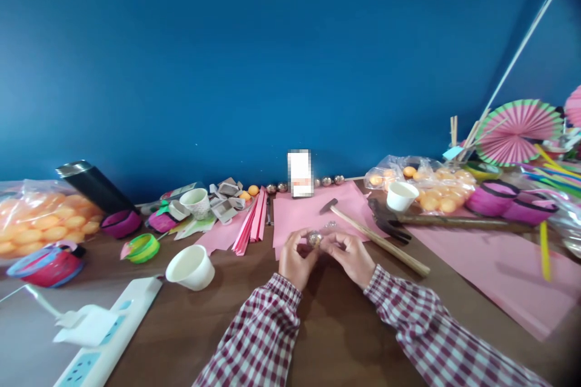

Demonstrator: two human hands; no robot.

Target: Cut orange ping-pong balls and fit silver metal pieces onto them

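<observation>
A small metallic ball (315, 238), round, shiny and silvery-gold, sits pinched between the fingertips of both hands just above the near edge of a pink paper sheet (308, 214). Its finer detail is too blurred to tell. The left hand (295, 259) and the right hand (350, 256) are both curled closed on it from either side, with the thumbs toward the person. Both wrists come out of red-and-white checked cloth sleeves.

The matte, flat pink sheet lies on a brown wood-grain surface (218, 326). A hammer (379, 240) with a pale, straight wooden handle and a small dark metal head lies slantwise across the sheet, just right of the right hand. Beyond it lies a dark claw hammer (391, 225) with a long brown handle.

To the left, a fan of folded pink paper strips (252, 224) stands close by the sheet, and a smooth white paper cup (190, 266) lies tilted on the wood, next to a white plastic power strip (106, 341). Another white cup (402, 195) stands upright beside a crinkled clear bag of orange balls (436, 190).

Along the foot of the blue wall (272, 60) runs a row of more small metallic balls (327, 181). At far right stands a pleated round paper fan (517, 131), pink with a green rim.
</observation>
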